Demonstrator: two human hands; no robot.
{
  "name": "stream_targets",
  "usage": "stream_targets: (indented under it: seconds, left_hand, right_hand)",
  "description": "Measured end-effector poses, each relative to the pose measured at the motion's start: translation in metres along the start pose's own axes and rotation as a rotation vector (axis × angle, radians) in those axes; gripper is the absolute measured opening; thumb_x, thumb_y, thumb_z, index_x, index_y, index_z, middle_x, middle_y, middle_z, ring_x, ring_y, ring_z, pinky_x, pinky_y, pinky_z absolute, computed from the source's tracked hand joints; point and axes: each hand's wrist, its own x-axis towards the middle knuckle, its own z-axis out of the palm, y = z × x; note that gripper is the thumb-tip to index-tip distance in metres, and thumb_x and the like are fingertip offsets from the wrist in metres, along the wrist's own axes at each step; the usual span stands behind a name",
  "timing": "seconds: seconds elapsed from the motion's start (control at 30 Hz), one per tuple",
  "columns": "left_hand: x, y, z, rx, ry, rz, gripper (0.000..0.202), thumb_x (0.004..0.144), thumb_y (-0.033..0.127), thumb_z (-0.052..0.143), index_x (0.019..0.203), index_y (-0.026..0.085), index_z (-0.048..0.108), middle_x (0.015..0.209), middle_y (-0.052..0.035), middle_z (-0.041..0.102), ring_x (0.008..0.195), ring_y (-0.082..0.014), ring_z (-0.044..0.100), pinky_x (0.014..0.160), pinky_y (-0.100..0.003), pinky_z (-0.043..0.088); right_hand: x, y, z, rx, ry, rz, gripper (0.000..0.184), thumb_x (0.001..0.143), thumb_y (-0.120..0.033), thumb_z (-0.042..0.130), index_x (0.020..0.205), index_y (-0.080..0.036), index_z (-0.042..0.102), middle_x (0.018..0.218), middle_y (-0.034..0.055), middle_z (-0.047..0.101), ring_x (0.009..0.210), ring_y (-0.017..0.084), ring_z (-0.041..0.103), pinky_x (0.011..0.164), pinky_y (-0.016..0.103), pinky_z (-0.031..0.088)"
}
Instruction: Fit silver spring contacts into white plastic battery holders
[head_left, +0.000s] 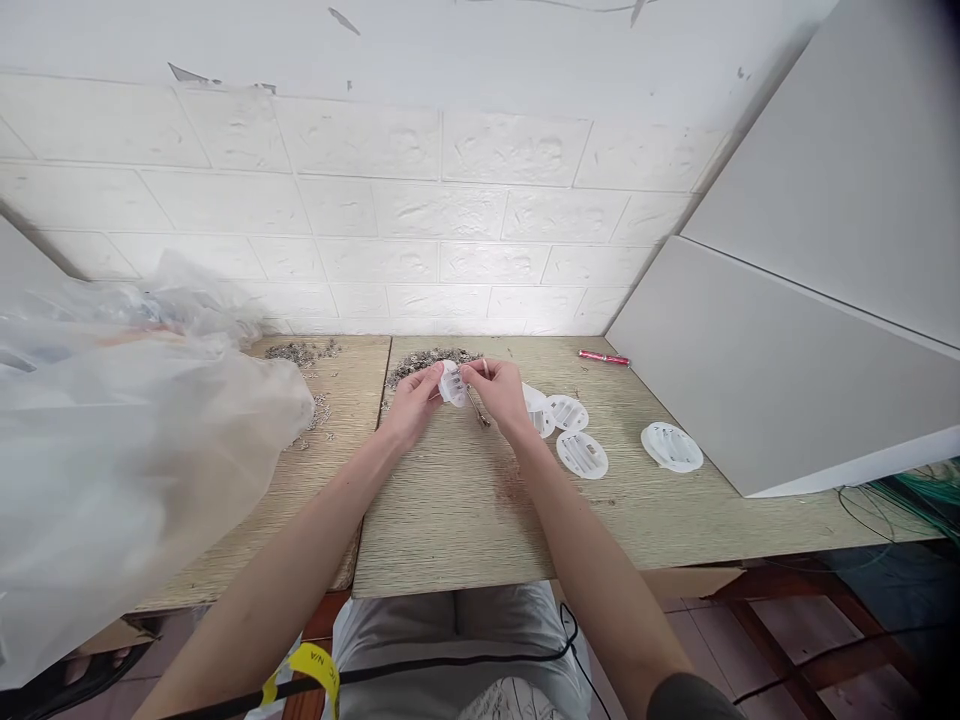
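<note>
My left hand (414, 405) pinches a small white oval plastic card (452, 385) with slots in it, holding it tilted up above the table. At the card's right edge, the fingers of my right hand (501, 392) are closed; whatever is between their tips is too small to make out. A thin metal tool (480, 412) juts out below my right hand, and whether the hand grips it I cannot tell. Just behind both hands lies a heap of small metal pieces (420, 362). Similar white slotted ovals (583, 455) lie to the right of my right hand.
A stack of white ovals (672, 446) sits farther right, near a grey panel (750, 380). By that panel lies a red pen (604, 357). On the left, a big translucent plastic bag (135, 450) bulges over the table, with more metal pieces (300, 352) beside it. A brick-patterned wall stands behind.
</note>
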Motion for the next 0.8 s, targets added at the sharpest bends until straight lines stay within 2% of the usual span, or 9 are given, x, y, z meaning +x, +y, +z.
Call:
stream_targets:
  seconds: [0.2, 0.33, 0.4, 0.5, 0.7, 0.8]
  left_hand:
    - [-0.0004, 0.0011, -0.0016, 0.019, 0.010, 0.011, 0.039, 0.075, 0.051, 0.072, 0.085, 0.014, 0.072, 0.087, -0.0089, 0.072, 0.080, -0.0176, 0.064, 0.074, -0.030, 0.049]
    - [0.0031, 0.0004, -0.0054, 0.019, 0.038, 0.006, 0.037, 0.075, 0.050, 0.071, 0.083, 0.014, 0.072, 0.087, -0.0088, 0.072, 0.080, -0.0174, 0.064, 0.074, -0.029, 0.049]
    - [0.0048, -0.0002, -0.0064, 0.003, 0.059, -0.002, 0.036, 0.076, 0.050, 0.071, 0.082, 0.014, 0.072, 0.087, -0.0090, 0.072, 0.081, -0.0180, 0.064, 0.074, -0.030, 0.050]
    - [0.0061, -0.0019, -0.0065, -0.015, 0.081, -0.017, 0.035, 0.076, 0.048, 0.072, 0.082, 0.014, 0.071, 0.087, -0.0090, 0.072, 0.081, -0.0186, 0.065, 0.074, -0.030, 0.051]
    - [0.0061, -0.0049, -0.0061, -0.026, 0.082, -0.054, 0.032, 0.075, 0.045, 0.073, 0.085, 0.015, 0.071, 0.085, -0.0077, 0.072, 0.079, -0.0179, 0.065, 0.073, -0.030, 0.052]
    - [0.0068, -0.0054, -0.0066, -0.042, 0.084, -0.063, 0.031, 0.075, 0.045, 0.073, 0.084, 0.015, 0.071, 0.085, -0.0072, 0.072, 0.078, -0.0174, 0.065, 0.073, -0.030, 0.052]
  right_hand:
    - [-0.0027, -0.0050, -0.0016, 0.052, -0.085, 0.028, 0.027, 0.072, -0.040, 0.063, 0.058, -0.016, 0.063, 0.059, -0.0006, 0.059, 0.052, 0.010, 0.042, 0.053, 0.024, 0.034]
    - [-0.0021, -0.0068, -0.0023, 0.092, -0.182, 0.066, 0.025, 0.071, -0.040, 0.062, 0.062, -0.017, 0.065, 0.060, -0.0004, 0.059, 0.051, 0.009, 0.039, 0.051, 0.024, 0.034]
    - [-0.0011, -0.0062, -0.0022, 0.120, -0.175, 0.079, 0.022, 0.068, -0.037, 0.063, 0.073, -0.017, 0.069, 0.065, -0.0001, 0.062, 0.053, 0.009, 0.042, 0.052, 0.024, 0.035]
    - [0.0004, -0.0035, -0.0019, 0.103, -0.141, 0.080, 0.027, 0.068, -0.033, 0.063, 0.087, -0.016, 0.071, 0.066, -0.0007, 0.063, 0.054, 0.010, 0.044, 0.053, 0.024, 0.037]
    - [-0.0007, -0.0013, -0.0013, -0.119, -0.094, -0.027, 0.019, 0.073, -0.029, 0.058, 0.082, -0.018, 0.071, 0.073, -0.0004, 0.067, 0.065, 0.014, 0.055, 0.062, 0.026, 0.042]
    - [-0.0013, 0.0005, -0.0019, -0.161, -0.087, -0.029, 0.017, 0.073, -0.026, 0.058, 0.081, -0.018, 0.070, 0.074, -0.0004, 0.068, 0.067, 0.014, 0.057, 0.064, 0.026, 0.042]
